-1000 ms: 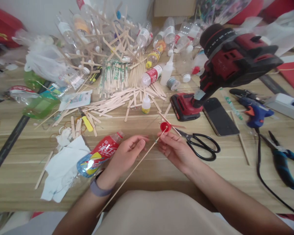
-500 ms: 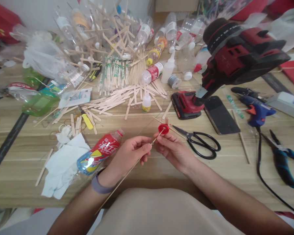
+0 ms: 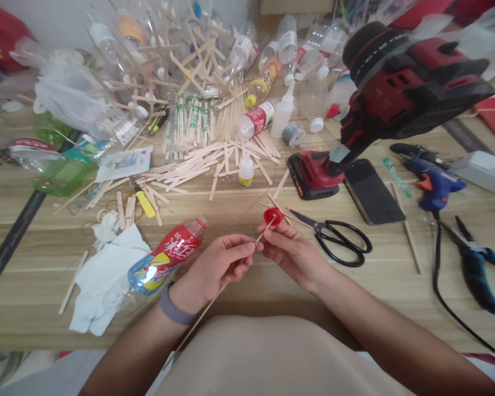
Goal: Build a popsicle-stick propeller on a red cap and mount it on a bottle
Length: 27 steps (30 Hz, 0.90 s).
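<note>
My left hand [image 3: 232,258] pinches a long thin wooden skewer [image 3: 206,311] that slants from near my lap up to the right. At its far end sits a red bottle cap [image 3: 273,216], with the skewer's tip inside it. My right hand [image 3: 291,250] is closed on the skewer just below the cap, thumb and fingers pressed together. Something small and dark, perhaps thin wire, is on the skewer between the hands; its kind is unclear. Black-handled scissors [image 3: 342,239] lie right of the cap, and a red-labelled drink bottle [image 3: 167,256] lies left of my left hand.
A red cordless drill [image 3: 390,93] stands at the right, beside a phone [image 3: 371,192], a blue glue gun [image 3: 433,184] and pliers [image 3: 478,264]. Loose craft sticks [image 3: 190,168], a small glue bottle [image 3: 246,171] and many plastic bottles fill the back. White tissue [image 3: 103,280] lies left.
The red cap has tilted and shifted slightly left. My left fingers have curled more around the skewer, whose lower end has swung a little to the right.
</note>
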Each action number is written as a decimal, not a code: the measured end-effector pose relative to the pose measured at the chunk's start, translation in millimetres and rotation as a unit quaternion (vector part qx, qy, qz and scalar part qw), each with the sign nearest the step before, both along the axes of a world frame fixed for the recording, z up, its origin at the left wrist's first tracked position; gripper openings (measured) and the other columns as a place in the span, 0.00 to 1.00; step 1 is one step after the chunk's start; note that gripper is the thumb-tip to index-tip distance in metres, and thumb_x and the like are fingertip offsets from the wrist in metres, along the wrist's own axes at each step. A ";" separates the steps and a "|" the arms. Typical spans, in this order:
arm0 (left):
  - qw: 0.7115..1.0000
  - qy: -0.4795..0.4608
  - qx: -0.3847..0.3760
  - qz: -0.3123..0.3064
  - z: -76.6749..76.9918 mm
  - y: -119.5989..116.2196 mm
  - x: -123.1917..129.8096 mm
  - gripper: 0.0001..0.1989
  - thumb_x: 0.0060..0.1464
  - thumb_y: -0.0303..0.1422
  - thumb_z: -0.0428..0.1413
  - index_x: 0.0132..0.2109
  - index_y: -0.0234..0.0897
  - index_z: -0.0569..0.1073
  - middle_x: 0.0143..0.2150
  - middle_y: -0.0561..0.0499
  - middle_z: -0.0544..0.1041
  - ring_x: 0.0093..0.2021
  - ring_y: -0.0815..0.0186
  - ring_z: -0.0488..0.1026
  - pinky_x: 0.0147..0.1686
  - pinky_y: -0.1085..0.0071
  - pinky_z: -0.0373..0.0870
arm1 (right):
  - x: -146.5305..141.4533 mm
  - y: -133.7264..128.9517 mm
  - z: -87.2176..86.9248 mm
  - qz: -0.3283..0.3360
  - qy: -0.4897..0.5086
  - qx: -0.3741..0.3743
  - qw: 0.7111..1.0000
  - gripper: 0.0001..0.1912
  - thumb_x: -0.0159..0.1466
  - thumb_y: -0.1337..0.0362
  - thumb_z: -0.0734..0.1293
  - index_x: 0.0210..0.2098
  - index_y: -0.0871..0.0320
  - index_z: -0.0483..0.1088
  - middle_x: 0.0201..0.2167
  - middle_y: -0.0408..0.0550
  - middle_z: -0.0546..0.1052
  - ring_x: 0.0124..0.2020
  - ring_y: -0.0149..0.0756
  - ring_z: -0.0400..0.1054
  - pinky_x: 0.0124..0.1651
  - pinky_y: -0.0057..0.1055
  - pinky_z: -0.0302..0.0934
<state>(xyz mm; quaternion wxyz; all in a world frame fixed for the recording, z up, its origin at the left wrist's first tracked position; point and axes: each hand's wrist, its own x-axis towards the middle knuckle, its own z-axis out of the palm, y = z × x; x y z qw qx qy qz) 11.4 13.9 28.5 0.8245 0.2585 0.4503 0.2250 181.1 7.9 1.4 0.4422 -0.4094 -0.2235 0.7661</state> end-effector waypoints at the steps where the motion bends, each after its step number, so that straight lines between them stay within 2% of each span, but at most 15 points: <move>1: 1.000 -0.006 -0.009 0.001 0.2 -0.1 -0.2 0.17 0.42 0.41 0.66 0.30 0.34 0.70 0.21 0.59 0.66 0.17 0.81 0.55 0.15 0.81 0.42 | 0.3 -0.4 0.4 0.005 -0.001 0.004 1.000 0.11 0.50 0.57 0.78 0.32 0.54 0.79 0.22 0.40 0.74 0.23 0.28 0.61 0.30 0.29 0.55; 5: 0.999 -0.018 -0.044 0.003 2.8 -0.1 -0.4 0.17 0.41 0.39 0.67 0.30 0.34 0.70 0.21 0.58 0.67 0.17 0.81 0.55 0.15 0.81 0.42 | 1.4 -2.7 1.7 0.018 -0.024 0.035 0.999 0.13 0.52 0.56 0.77 0.35 0.53 0.79 0.24 0.41 0.75 0.26 0.31 0.64 0.32 0.30 0.58; 10: 0.997 -0.038 -0.070 -0.006 5.0 -0.6 -0.6 0.16 0.40 0.38 0.67 0.31 0.32 0.72 0.21 0.57 0.67 0.16 0.82 0.55 0.14 0.81 0.41 | 2.1 -5.9 -2.9 0.050 -0.056 0.112 0.991 0.16 0.57 0.52 0.73 0.43 0.51 0.78 0.26 0.41 0.75 0.29 0.32 0.66 0.36 0.32 0.61; 14: 0.996 -0.049 -0.071 -0.013 5.4 -2.3 -0.8 0.15 0.41 0.37 0.67 0.31 0.31 0.73 0.22 0.57 0.67 0.16 0.82 0.55 0.14 0.81 0.40 | 3.4 -6.9 -10.3 0.074 -0.037 0.159 0.984 0.15 0.61 0.53 0.71 0.47 0.46 0.77 0.28 0.40 0.75 0.31 0.31 0.68 0.40 0.32 0.64; 17: 0.996 -0.058 -0.061 -0.030 6.1 -3.5 -1.2 0.14 0.44 0.38 0.65 0.30 0.32 0.73 0.19 0.59 0.63 0.16 0.81 0.52 0.14 0.79 0.38 | 4.6 -6.7 -12.9 0.091 -0.025 0.170 0.981 0.16 0.62 0.54 0.70 0.50 0.44 0.75 0.26 0.39 0.74 0.31 0.30 0.69 0.41 0.32 0.65; 19: 0.996 -0.057 -0.054 -0.041 6.3 -4.2 -1.5 0.13 0.46 0.39 0.63 0.31 0.33 0.73 0.17 0.60 0.60 0.16 0.79 0.50 0.14 0.78 0.36 | 5.3 -5.8 -12.8 0.087 -0.044 0.183 0.978 0.15 0.63 0.54 0.70 0.49 0.44 0.75 0.32 0.41 0.76 0.34 0.31 0.71 0.42 0.32 0.66; 22: 0.996 -0.050 -0.043 -0.059 6.1 -5.0 -1.8 0.12 0.49 0.40 0.61 0.33 0.34 0.72 0.16 0.60 0.58 0.15 0.78 0.48 0.14 0.77 0.35 | 5.9 -3.5 -11.1 0.077 -0.084 0.223 0.968 0.11 0.62 0.54 0.70 0.43 0.46 0.78 0.47 0.45 0.76 0.48 0.37 0.70 0.48 0.35 0.65; 23: 0.996 -0.047 -0.039 -0.064 6.0 -5.1 -1.9 0.12 0.50 0.40 0.60 0.33 0.34 0.72 0.15 0.60 0.58 0.15 0.78 0.47 0.14 0.76 0.34 | 6.0 -2.6 -10.5 0.078 -0.091 0.231 0.966 0.10 0.62 0.54 0.70 0.41 0.47 0.78 0.49 0.46 0.75 0.52 0.39 0.68 0.50 0.35 0.64; 25: 0.996 -0.042 -0.033 -0.070 6.4 -5.1 -2.0 0.12 0.50 0.40 0.60 0.33 0.34 0.72 0.16 0.60 0.59 0.15 0.78 0.47 0.14 0.76 0.34 | 6.0 -1.1 -9.5 0.084 -0.096 0.231 0.965 0.09 0.61 0.54 0.71 0.37 0.51 0.78 0.46 0.48 0.76 0.53 0.40 0.67 0.50 0.36 0.63; 27: 0.996 -0.033 -0.029 -0.072 7.7 -4.8 -2.0 0.13 0.50 0.41 0.60 0.33 0.34 0.72 0.16 0.60 0.60 0.15 0.78 0.48 0.14 0.76 0.35 | 5.8 -0.2 -9.0 0.088 -0.092 0.219 0.967 0.11 0.60 0.53 0.72 0.32 0.54 0.76 0.39 0.48 0.76 0.47 0.39 0.69 0.46 0.34 0.64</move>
